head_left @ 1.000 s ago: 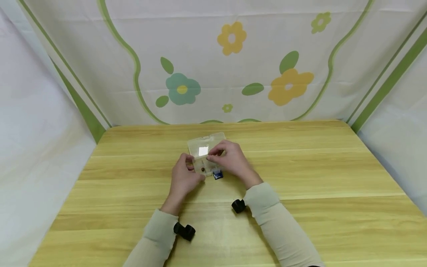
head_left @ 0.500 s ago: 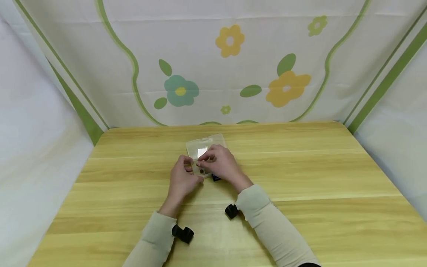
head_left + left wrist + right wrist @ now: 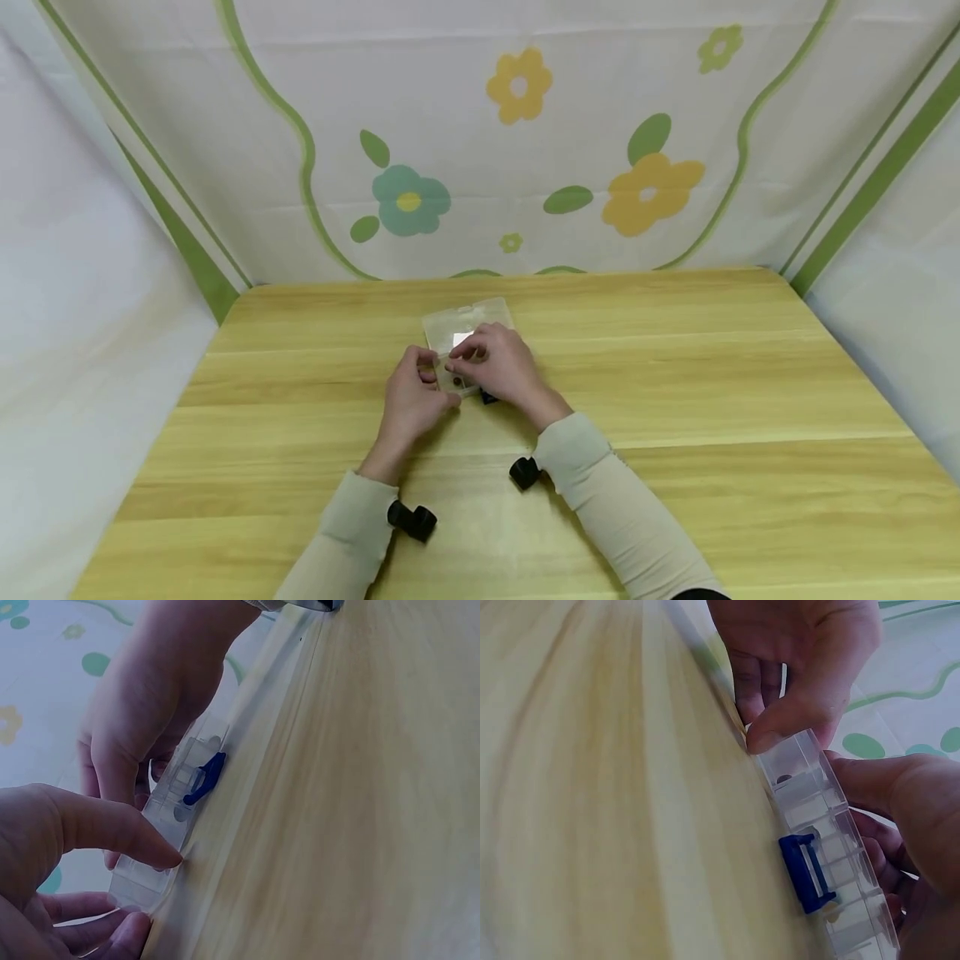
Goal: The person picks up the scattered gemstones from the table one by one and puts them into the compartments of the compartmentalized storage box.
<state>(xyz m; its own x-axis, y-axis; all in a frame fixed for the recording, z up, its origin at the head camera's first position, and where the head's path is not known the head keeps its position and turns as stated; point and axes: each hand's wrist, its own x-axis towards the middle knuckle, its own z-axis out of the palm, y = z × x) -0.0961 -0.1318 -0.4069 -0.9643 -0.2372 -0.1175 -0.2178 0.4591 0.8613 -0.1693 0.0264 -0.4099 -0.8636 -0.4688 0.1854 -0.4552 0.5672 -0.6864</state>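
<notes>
A clear plastic compartment box (image 3: 442,382) lies on the table with its lid (image 3: 446,323) raised behind it. My left hand (image 3: 412,400) grips its left end, thumb at the front wall and fingers behind. Over the box, my right hand (image 3: 501,367) holds thumb and forefinger together at the left compartment. A tiny dark spot shows at those fingertips, seemingly a small bead, mostly covered. Inside the left compartment rests a small dark brown bead (image 3: 457,381). A blue latch (image 3: 804,874) sticks out from the box's front. The right hand hides most of the other compartments.
The wooden table (image 3: 720,467) extends around the box. A white cloth backdrop with printed flowers (image 3: 519,86) stands behind its far edge. Black wrist cameras (image 3: 412,522) are worn at both sleeves.
My right hand has moved left from the middle compartments to the left compartment, covering more of the box and its latch. The left hand keeps its grip on the box's end.
</notes>
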